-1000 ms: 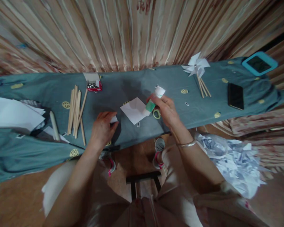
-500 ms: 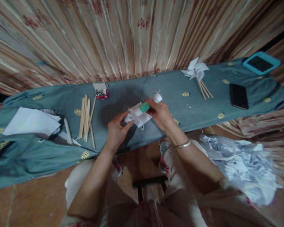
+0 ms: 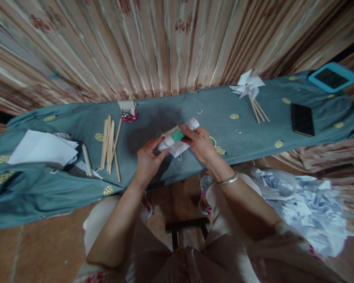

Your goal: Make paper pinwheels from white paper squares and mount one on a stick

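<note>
Above the middle of the cloth-covered table (image 3: 215, 129), my left hand (image 3: 149, 161) pinches the left end of a white piece of paper (image 3: 179, 148). My right hand (image 3: 199, 144) grips a white tube with a green label (image 3: 177, 135), which lies slanted over the paper. The tube's right end sticks out beyond my right fingers. Part of a pale green ring (image 3: 213, 141) shows beside my right hand.
Wooden sticks (image 3: 106, 143), a small red box of metal pieces (image 3: 129, 114) and white sheets (image 3: 44, 147) lie left. Rightward are a paper pinwheel (image 3: 247, 85) with sticks, a phone (image 3: 303, 120) and a blue-framed device (image 3: 332, 77). Below right is a bag of paper scraps (image 3: 309, 212).
The tube has shifted slightly down and left over the paper, with my right hand still on it. The whole view has shifted a little. The green ring now shows beside my right hand.
</note>
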A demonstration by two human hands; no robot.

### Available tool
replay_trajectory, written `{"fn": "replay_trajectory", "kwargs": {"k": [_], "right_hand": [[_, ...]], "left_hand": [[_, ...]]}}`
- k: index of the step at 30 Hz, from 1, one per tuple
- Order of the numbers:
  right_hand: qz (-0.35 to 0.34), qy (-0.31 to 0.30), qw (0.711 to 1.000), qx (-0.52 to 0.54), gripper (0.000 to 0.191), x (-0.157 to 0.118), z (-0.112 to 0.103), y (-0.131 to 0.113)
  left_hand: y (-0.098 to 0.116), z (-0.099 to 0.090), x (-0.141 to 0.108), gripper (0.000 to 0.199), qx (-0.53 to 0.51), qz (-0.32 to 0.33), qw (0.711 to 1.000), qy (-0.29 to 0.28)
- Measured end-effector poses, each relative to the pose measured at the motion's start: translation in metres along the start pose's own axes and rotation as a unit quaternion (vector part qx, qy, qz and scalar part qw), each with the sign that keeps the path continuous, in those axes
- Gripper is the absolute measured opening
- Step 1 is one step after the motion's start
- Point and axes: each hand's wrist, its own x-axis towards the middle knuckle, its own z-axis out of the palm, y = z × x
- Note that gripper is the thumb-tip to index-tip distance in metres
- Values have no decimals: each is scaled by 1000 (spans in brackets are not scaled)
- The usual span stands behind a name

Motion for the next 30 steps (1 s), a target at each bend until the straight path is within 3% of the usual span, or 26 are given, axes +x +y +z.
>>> {"fn": "replay_trajectory", "kwargs": {"k": [12, 24, 30], "right_hand": [[-27, -13, 999, -31, 52, 1, 0, 5], [8, -20, 1000, -17, 52, -1, 13, 16], [25, -37, 999, -14, 51, -2, 18, 25]], "left_hand": [[1, 0, -1, 39, 28, 23, 999, -5], [3, -7, -2, 32, 121, 48, 991, -10], [0, -9, -7, 35, 103, 36, 994, -6]]}}
